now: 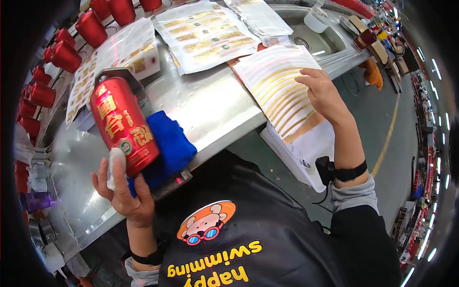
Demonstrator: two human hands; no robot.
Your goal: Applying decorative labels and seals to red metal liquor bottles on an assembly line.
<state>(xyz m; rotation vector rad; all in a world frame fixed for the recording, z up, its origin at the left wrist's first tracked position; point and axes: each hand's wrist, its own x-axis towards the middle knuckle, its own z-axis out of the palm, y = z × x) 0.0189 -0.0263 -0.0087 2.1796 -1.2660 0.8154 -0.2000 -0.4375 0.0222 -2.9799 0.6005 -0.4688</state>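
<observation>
A red bottle (122, 117) with raised gold decoration and a small green round mark lies tilted, its top end by a dark metal holder (117, 75). A folded blue cloth (169, 141) lies beside and beneath its lower end. My left hand (126, 198) is at the bottle's base with its fingers spread, one wrapped in white; the fingers touch or nearly touch the bottle. Over a white sheet of curved gold sticker strips (282, 105), my right hand (322, 93) has its fingertips pinched at the topmost strip. Whatever lies between those fingertips is too small to tell.
More gold sticker sheets (205, 36) cover the back of the metal table (215, 105). Several red bottles (91, 28) stand along the far left. A sink (330, 45) holding a white container (316, 21) is at the back right. A white tray (287, 153) juts past the table edge.
</observation>
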